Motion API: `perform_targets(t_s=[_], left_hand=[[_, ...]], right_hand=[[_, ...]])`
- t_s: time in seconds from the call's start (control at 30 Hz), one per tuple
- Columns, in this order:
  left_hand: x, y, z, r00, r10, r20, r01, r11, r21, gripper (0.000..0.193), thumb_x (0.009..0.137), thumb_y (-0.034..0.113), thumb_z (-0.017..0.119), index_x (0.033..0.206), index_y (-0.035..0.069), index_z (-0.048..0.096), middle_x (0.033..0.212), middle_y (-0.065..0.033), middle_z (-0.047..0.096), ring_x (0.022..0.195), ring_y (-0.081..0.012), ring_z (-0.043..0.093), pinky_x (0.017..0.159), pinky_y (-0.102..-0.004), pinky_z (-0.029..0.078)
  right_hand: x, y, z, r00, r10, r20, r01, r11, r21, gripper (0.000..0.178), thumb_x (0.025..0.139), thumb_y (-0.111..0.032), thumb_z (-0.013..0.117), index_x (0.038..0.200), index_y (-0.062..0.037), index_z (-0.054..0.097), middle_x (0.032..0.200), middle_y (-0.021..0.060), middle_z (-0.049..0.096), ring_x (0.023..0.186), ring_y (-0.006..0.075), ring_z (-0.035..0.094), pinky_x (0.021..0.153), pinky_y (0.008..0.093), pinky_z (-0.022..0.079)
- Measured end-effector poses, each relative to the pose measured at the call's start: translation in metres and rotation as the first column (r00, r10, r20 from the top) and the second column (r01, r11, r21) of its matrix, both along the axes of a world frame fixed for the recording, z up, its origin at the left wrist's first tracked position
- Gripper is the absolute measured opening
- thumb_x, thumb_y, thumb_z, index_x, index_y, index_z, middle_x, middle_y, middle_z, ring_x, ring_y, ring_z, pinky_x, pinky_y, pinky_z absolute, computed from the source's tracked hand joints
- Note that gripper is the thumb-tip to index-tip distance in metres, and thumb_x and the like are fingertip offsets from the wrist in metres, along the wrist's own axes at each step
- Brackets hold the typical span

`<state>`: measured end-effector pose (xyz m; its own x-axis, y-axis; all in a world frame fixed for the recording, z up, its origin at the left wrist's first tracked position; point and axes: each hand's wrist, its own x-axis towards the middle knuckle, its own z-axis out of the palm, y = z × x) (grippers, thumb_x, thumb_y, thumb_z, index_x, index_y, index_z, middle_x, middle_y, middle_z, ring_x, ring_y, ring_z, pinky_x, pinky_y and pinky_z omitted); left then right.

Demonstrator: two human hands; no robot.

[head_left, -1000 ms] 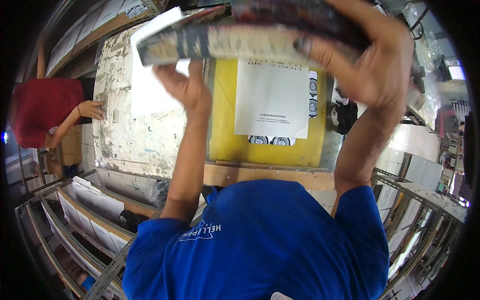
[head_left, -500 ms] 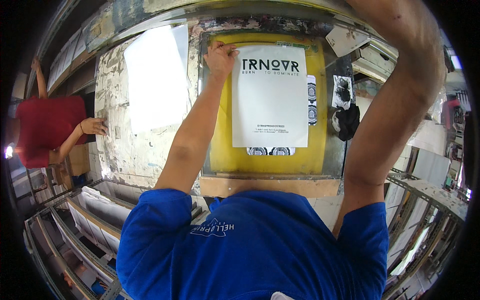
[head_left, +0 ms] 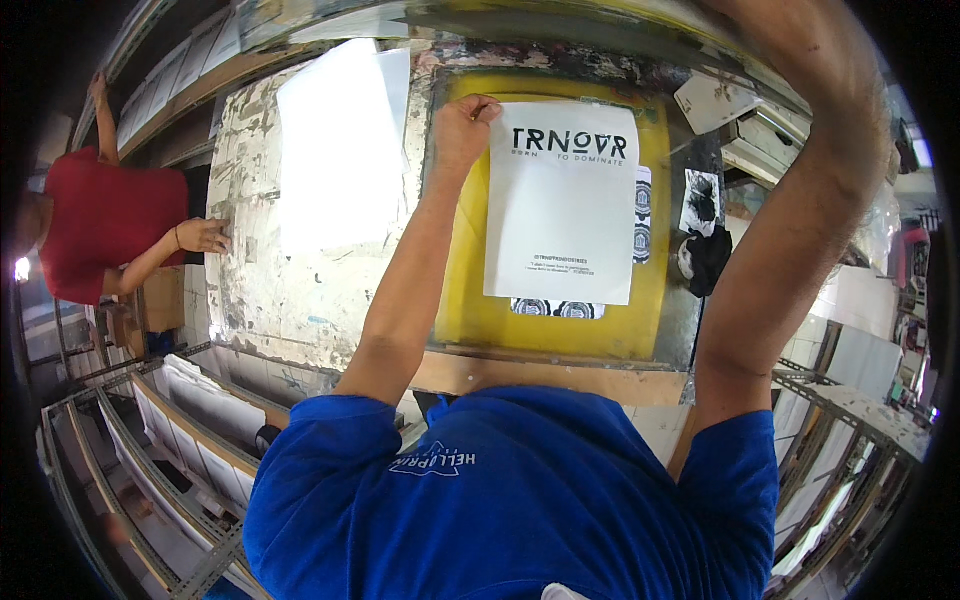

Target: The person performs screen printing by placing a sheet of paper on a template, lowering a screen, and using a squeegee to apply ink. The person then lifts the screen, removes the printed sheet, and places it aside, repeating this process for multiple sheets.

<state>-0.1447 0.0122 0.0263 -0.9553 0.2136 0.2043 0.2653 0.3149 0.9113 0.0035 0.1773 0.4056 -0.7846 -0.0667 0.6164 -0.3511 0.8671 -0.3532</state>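
1. Clearly, a printed sheet [head_left: 560,215] is laid flat on a yellow panel [head_left: 462,300], in front of the person's body.
2. Its long axis is pointed almost straight away from the blue shirt [head_left: 520,480], with the short edges set at the near and far ends.
3. The bold dark lettering is turned to the far end and the small lines to the near end, so the print is faced upright toward the wearer.
4. The far left corner of the sheet is met by the left hand [head_left: 460,135]; its thumb and fingertips [head_left: 488,110] are drawn together and closed on that corner.
5. Most of the sheet is thus spread to the right of those fingers and nearer to the body.
6. The right arm [head_left: 765,260] is stretched past the upper rim; its hand is cut off there, so the state of its fingers cannot be told.
7. Round dark emblems on a sheet beneath [head_left: 643,215] are left showing along the right and near edges.
8. To the left, white sheets [head_left: 335,150] are spread on a stained table [head_left: 245,270], whose left edge is touched by a co-worker's hand [head_left: 205,236].
9. To the right, a black cloth [head_left: 708,260] is placed just below a smudged card [head_left: 702,200].
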Motion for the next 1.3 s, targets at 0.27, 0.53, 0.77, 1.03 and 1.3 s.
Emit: perform_targets(t_s=[0.27,0.53,0.77,1.03,1.3], left_hand=[[-0.003,-0.017,0.0,0.942,0.152,-0.299,-0.146,0.988,0.043,0.054,0.091,0.013,0.075,0.141,0.0,0.06,0.129,-0.0172,0.069,0.108,-0.0225,0.068,0.091,-0.0331,0.052],[0.135,-0.075,0.13,0.943,0.117,-0.313,0.157,0.67,0.725,0.075,0.102,0.035,0.064,0.158,-0.003,0.032,0.128,-0.0103,0.062,0.107,-0.0154,0.061,0.098,-0.0311,0.048],[0.256,-0.13,0.101,0.942,0.051,0.332,-0.229,0.821,0.523,0.111,0.065,-0.003,0.092,0.157,-0.009,0.03,0.131,-0.0167,0.064,0.111,-0.0204,0.066,0.088,-0.0308,0.059],[0.289,-0.161,-0.015,0.986,0.091,0.142,-0.112,0.982,0.149,0.109,0.058,0.023,0.099,0.149,-0.004,0.047,0.142,-0.0196,0.057,0.13,-0.0323,0.055,0.111,-0.0452,0.044],[0.293,-0.163,-0.027,0.985,0.142,-0.093,-0.163,0.947,-0.277,0.097,0.054,0.028,0.096,0.14,0.0,0.059,0.145,-0.0212,0.052,0.133,-0.0396,0.046,0.113,-0.0484,0.036]], right_hand=[[0.0,0.012,-0.005,0.959,0.262,-0.109,-0.253,0.963,0.092,0.05,0.08,-0.03,0.087,0.113,0.0057,0.075,0.092,0.0189,0.077,0.081,0.0225,0.073,0.079,0.0352,0.058],[0.04,0.036,-0.054,0.982,0.19,0.015,-0.189,0.962,0.195,0.052,0.079,-0.023,0.077,0.127,-0.0055,0.071,0.089,0.0151,0.072,0.075,0.0238,0.069,0.071,0.0355,0.055],[0.119,-0.016,-0.148,0.992,0.073,0.103,-0.09,0.982,0.166,0.047,0.073,-0.015,0.075,0.12,-0.0196,0.077,0.081,0.0095,0.066,0.067,0.0246,0.062,0.062,0.0371,0.048],[0.041,0.009,-0.256,0.915,0.046,0.402,0.016,0.989,-0.149,0.042,0.083,-0.011,0.071,0.124,-0.0182,0.074,0.084,0.0133,0.068,0.074,0.0324,0.065,0.072,0.0418,0.051],[0.024,0.0,-0.324,0.877,-0.126,0.463,-0.018,0.956,0.293,0.082,0.069,-0.016,0.08,0.146,-0.0238,0.056,0.106,0.0111,0.059,0.107,0.0298,0.056,0.099,0.0496,0.036]])
